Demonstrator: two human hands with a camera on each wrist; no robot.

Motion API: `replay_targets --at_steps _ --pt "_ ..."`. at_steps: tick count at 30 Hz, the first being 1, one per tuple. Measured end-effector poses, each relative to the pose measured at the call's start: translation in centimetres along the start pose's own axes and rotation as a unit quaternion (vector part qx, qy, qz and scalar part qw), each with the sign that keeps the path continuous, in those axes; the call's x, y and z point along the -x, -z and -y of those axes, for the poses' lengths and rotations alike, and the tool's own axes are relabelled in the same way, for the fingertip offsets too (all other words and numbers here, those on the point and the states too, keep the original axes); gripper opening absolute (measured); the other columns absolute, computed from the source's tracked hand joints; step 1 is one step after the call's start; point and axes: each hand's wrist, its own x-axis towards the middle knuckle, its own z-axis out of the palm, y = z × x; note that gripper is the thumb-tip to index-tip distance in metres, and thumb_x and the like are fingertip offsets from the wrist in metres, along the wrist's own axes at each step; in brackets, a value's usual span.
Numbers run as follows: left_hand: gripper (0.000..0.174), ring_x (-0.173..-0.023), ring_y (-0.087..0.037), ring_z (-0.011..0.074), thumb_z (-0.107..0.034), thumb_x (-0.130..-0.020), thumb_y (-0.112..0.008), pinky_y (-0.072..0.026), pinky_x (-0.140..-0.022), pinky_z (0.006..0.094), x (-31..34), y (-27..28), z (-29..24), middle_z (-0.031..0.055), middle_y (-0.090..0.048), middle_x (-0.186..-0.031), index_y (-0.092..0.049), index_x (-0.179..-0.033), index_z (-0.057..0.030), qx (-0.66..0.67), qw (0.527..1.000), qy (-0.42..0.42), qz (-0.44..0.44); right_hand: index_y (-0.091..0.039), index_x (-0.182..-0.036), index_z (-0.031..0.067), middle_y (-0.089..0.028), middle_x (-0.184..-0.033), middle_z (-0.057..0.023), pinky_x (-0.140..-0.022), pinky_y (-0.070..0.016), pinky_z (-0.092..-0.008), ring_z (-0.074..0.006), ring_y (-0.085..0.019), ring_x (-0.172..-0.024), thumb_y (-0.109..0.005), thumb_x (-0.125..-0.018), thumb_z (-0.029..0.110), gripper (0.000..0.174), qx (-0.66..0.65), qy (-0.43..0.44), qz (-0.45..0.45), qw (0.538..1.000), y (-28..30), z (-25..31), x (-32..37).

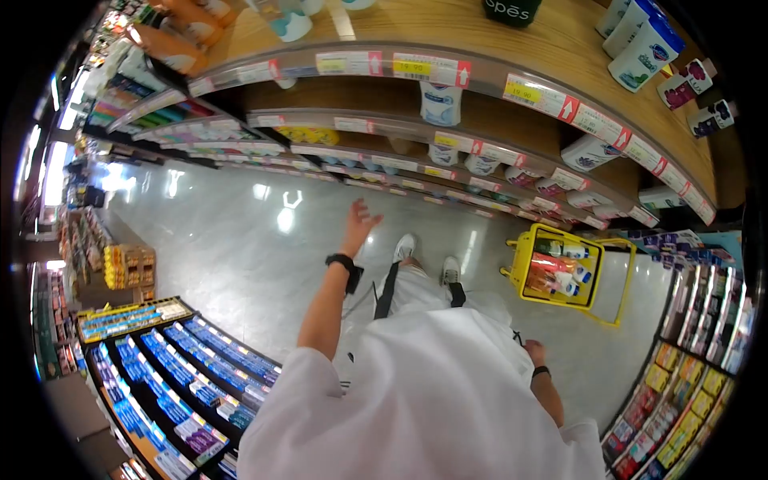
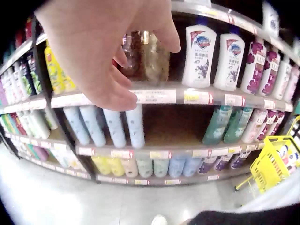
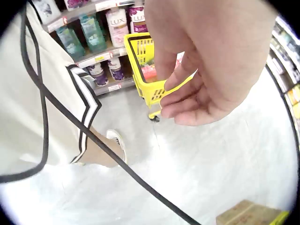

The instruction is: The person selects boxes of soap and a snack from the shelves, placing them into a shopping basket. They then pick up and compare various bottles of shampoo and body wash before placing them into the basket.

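My left hand [image 1: 358, 227] reaches out over the floor toward the shelves, fingers spread and bent a little, holding nothing. In the left wrist view the same hand [image 2: 105, 44] overlaps the upper shelf, near dark and amber bottles [image 2: 156, 58]. To its right on that shelf stand white Safeguard bottles [image 2: 199, 56] and purple-flowered Lux bottles [image 2: 253, 66]. My right hand [image 1: 535, 350] hangs low at my side with nothing in it. Its fingers curl loosely in the right wrist view, where the hand [image 3: 213, 56] overlaps the yellow basket cart [image 3: 140, 51].
The yellow basket cart [image 1: 524, 268] stands on the floor to my right, with several bottles and packages [image 1: 560, 268] inside. Long shelves [image 1: 336, 120] run across the front. A stand of blue boxes [image 1: 172, 368] is behind on the left. A black cord [image 3: 112, 152] crosses the right wrist view.
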Motion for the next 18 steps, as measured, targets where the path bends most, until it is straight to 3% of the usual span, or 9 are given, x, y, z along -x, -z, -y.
replay_targets --at_steps 5,7,8,9,10,11,13,15,18 --pt "0.074 -0.104 -0.054 0.0227 -0.022 -0.073 -0.079 -0.0489 -0.082 0.0350 -11.1 -1.9 -2.8 0.0147 -0.052 -0.115 -0.038 -0.131 0.0000 -0.015 0.993 -0.113 0.034 -0.065 -0.095 -0.0007 -0.066 -0.080 -0.0086 -0.060 -0.0487 -0.0311 -0.0154 -0.059 -0.068 -0.060 -0.083 0.017 0.021 -0.044 0.072 -0.021 0.996 -5.5 -5.1 6.6" --pt "0.085 -0.105 -0.053 0.0328 -0.027 -0.063 -0.085 -0.0467 -0.085 0.0406 -12.5 -2.9 -7.3 0.0213 -0.049 -0.121 -0.040 -0.130 0.0017 -0.080 0.992 -0.095 -0.006 -0.066 -0.098 -0.0015 -0.067 -0.084 -0.0082 -0.065 -0.0489 -0.0302 -0.0141 -0.059 -0.072 -0.060 -0.086 0.020 0.025 -0.026 0.110 -0.005 0.994 -7.3 -13.0 2.4" --pt "0.085 -0.105 -0.053 0.0328 -0.027 -0.063 -0.085 -0.0467 -0.085 0.0406 -13.4 -3.4 -8.3 0.0213 -0.049 -0.121 -0.040 -0.130 0.0017 -0.074 0.993 -0.096 0.007 -0.066 -0.101 -0.0017 -0.067 -0.085 -0.0077 -0.066 -0.0487 -0.0294 -0.0136 -0.059 -0.073 -0.059 -0.087 0.021 0.027 -0.039 0.110 -0.007 0.993 -8.7 -16.8 0.4" --pt "0.082 -0.106 -0.051 0.0361 -0.028 -0.064 -0.084 -0.0456 -0.087 0.0422 -14.2 -3.6 -8.8 0.0229 -0.048 -0.122 -0.042 -0.128 0.0009 -0.140 0.977 -0.164 -0.002 -0.066 -0.103 -0.0018 -0.068 -0.086 -0.0072 -0.067 -0.0486 -0.0287 -0.0131 -0.059 -0.075 -0.059 -0.089 0.022 0.029 -0.051 0.109 -0.010 0.993 -9.8 -20.9 -2.0" --pt "0.080 -0.108 -0.049 0.0394 -0.029 -0.064 -0.083 -0.0444 -0.088 0.0437 -15.1 -3.8 -8.8 0.0245 -0.047 -0.124 -0.044 -0.127 0.0001 -0.203 0.952 -0.230 -0.013 -0.066 -0.103 -0.0018 -0.068 -0.086 -0.0072 -0.067 -0.0486 -0.0287 -0.0131 -0.059 -0.075 -0.059 -0.089 0.022 0.029 -0.054 0.106 -0.022 0.993 -10.6 -20.8 -0.8" --pt "0.064 -0.102 -0.053 0.0388 -0.025 -0.066 -0.081 -0.0447 -0.088 0.0431 -16.9 -4.3 -7.2 0.0218 -0.056 -0.117 -0.053 -0.118 -0.0004 -0.201 0.942 -0.269 -0.018 -0.066 -0.103 -0.0012 -0.068 -0.087 -0.0067 -0.067 -0.0482 -0.0282 -0.0125 -0.059 -0.075 -0.058 -0.090 0.024 0.029 -0.053 0.115 -0.029 0.992 -12.6 -20.1 1.1" --pt "0.054 -0.099 -0.056 0.0364 -0.026 -0.069 -0.079 -0.0456 -0.087 0.0414 -16.8 -4.5 -9.6 0.0188 -0.061 -0.111 -0.057 -0.112 -0.0013 -0.154 0.959 -0.231 0.049 -0.067 -0.101 -0.0003 -0.068 -0.086 -0.0057 -0.067 -0.0479 -0.0278 -0.0120 -0.059 -0.076 -0.056 -0.092 0.026 0.030 -0.039 0.117 -0.048 0.991 -15.7 -16.8 6.5" --pt "0.045 -0.096 -0.059 0.0340 -0.026 -0.072 -0.076 -0.0466 -0.085 0.0397 -17.5 -5.1 -9.5 0.0157 -0.065 -0.104 -0.062 -0.107 -0.0022 -0.110 0.969 -0.189 0.116 -0.067 -0.099 0.0004 -0.068 -0.085 -0.0048 -0.067 -0.0480 -0.0281 -0.0121 -0.059 -0.076 -0.056 -0.092 0.027 0.030 -0.016 0.106 -0.070 0.992 -18.5 -8.5 15.8" --pt "0.036 -0.091 -0.063 0.0304 -0.031 -0.076 -0.071 -0.0482 -0.082 0.0377 -20.0 -6.1 -6.2 0.0116 -0.069 -0.094 -0.066 -0.098 -0.0034 -0.206 0.956 -0.188 0.090 -0.067 -0.098 0.0011 -0.068 -0.082 -0.0039 -0.067 -0.0485 -0.0284 -0.0127 -0.059 -0.073 -0.056 -0.092 0.029 0.031 -0.098 0.053 -0.107 0.988 -21.1 -11.8 17.7"
